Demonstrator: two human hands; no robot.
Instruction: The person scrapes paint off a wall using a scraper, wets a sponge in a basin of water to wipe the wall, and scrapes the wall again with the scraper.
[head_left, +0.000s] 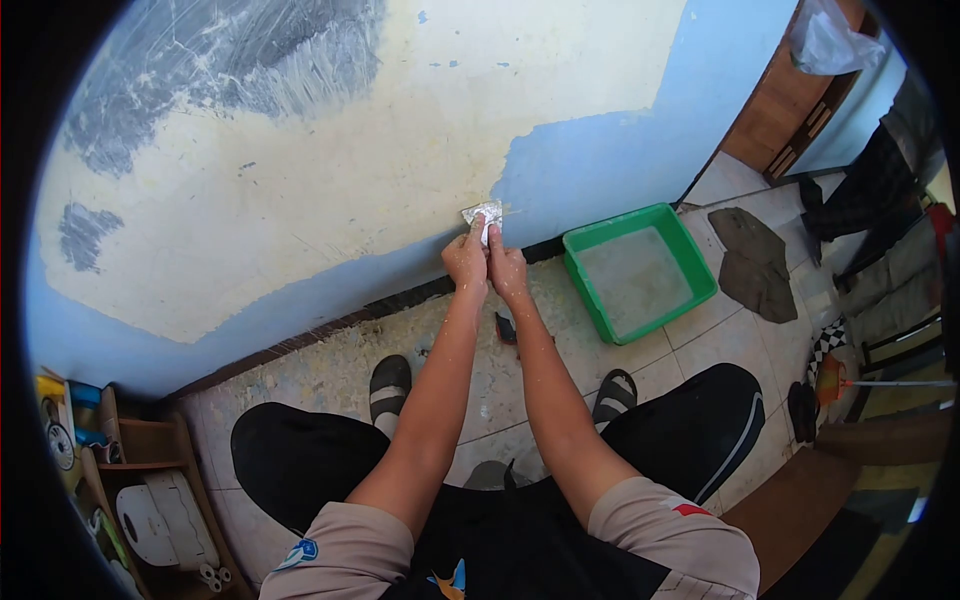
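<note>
Both of my hands grip a metal scraper (pixel 486 214), its flat blade against the wall where blue paint (pixel 585 165) meets the bare cream patch (pixel 400 170). My left hand (pixel 465 262) is closed round it from the left, thumb along its face. Pressed beside it, my right hand (pixel 508 268) is closed too, with its thumb laid up the tool. The handle is mostly hidden in my fingers. Pale specks cover my hands and forearms. Upper left, dark grey areas (pixel 250 75) show on the wall.
Right of my hands stands a green basin (pixel 605 325) of cloudy water. Past it lies a crumpled brown cloth (pixel 750 262). Paint flakes litter the tiles (pixel 290 385), with a small dark object (pixel 506 328) between my arms. A wooden shelf (pixel 185 480) stands lower left; another person's legs (pixel 865 185) are far right.
</note>
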